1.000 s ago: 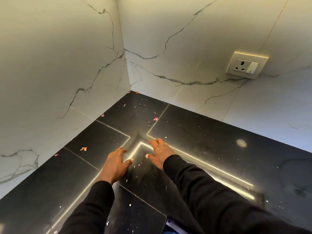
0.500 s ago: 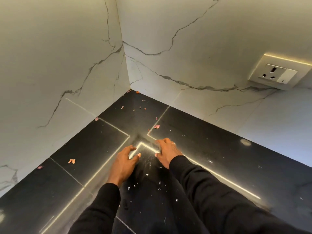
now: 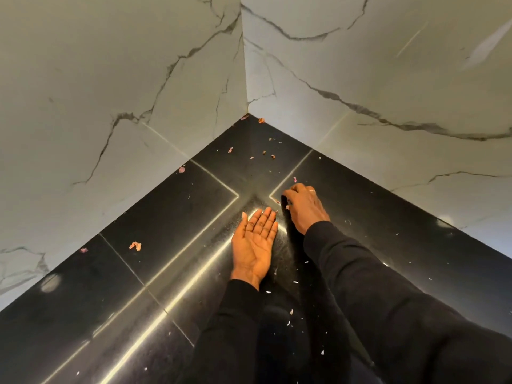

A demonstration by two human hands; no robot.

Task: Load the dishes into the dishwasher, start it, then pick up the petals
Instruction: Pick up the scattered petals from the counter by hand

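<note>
Glossy black stone slab surface, jointed by thin pale seams that caught the light. Two white marble-look wall panels with grey veins, left and right, met at a corner behind it.

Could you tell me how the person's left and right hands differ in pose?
The left hand lies palm up with straight fingers; the right hand is palm down with fingers curled. The right hand wears a ring; the left hand shows none. Both reach from black sleeves over the black tiled surface.
</note>
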